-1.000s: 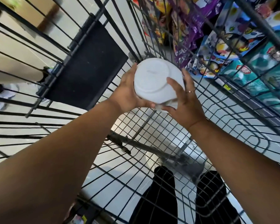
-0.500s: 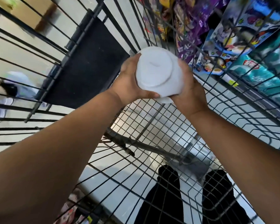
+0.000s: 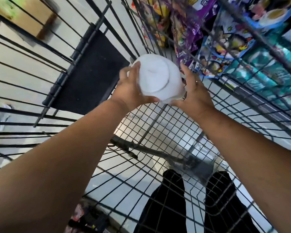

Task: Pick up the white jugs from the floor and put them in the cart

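White round plastic jug (image 3: 158,76) over black wire cart (image 3: 141,125); left hand (image 3: 131,88) grip closed on its 9 o'clock side, right hand (image 3: 195,93) likewise at 3 o'clock.

Retail premises: a supermarket aisle. Evidence: a black wire-mesh shopping cart (image 3: 151,121) stands on a pale glossy floor (image 3: 15,78). Beside it are shelves stocked with purple printed bags (image 3: 188,22), blue picture cartons (image 3: 225,47) and teal wrapped packs (image 3: 262,69).
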The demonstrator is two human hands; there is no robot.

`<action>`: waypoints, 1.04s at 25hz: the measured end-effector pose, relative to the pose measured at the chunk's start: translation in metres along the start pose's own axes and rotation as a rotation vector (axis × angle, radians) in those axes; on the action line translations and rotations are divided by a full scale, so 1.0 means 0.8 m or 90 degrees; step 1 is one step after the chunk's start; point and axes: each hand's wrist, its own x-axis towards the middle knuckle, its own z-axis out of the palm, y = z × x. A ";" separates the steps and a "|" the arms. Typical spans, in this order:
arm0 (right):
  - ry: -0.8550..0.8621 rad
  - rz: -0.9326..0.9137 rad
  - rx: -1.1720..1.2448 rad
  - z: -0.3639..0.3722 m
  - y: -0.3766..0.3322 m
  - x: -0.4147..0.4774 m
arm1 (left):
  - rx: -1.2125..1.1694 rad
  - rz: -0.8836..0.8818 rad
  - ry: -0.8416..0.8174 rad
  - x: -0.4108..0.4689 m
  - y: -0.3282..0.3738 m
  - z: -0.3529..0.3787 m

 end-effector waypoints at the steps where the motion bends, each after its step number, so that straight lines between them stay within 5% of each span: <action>1: -0.003 0.009 0.013 -0.012 -0.003 -0.011 | 0.002 0.004 0.001 -0.007 0.010 -0.005; 16: 0.169 0.113 0.089 -0.277 -0.027 -0.300 | -0.038 0.297 -0.077 -0.242 0.276 0.004; 26: 0.371 0.257 0.084 -0.472 0.103 -0.674 | 0.045 0.441 -0.223 -0.468 0.511 0.220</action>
